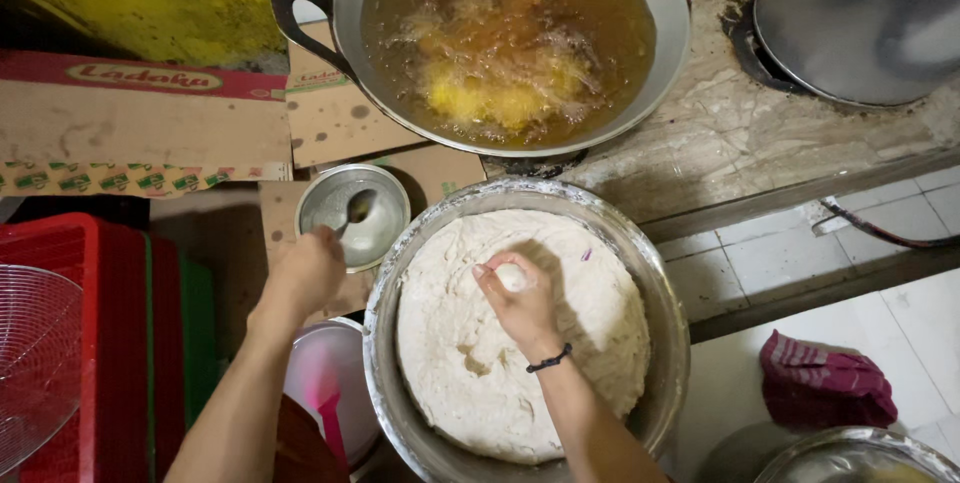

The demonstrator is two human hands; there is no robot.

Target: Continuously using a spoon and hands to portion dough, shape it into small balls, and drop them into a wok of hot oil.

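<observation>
A large metal bowl [640, 273] holds a big mass of pale dough [590, 323]. My right hand [520, 298] is over the dough, closed on a small white lump of dough squeezed out at the top of the fist. My left hand [305, 273] holds a metal spoon [352, 211] whose tip rests in a small steel bowl [385, 233] of liquid, left of the big bowl. Beyond them a wok [660, 53] of hot oil has several yellow pieces frying in it.
Flattened cardboard [130, 128] covers the surface at left. A red crate [90, 343] and wire strainer [35, 363] sit lower left. A white tub with a pink utensil [330, 393] is under my left arm. A metal lid [860, 23] is upper right, a dark red cloth [825, 383] on the tiled floor.
</observation>
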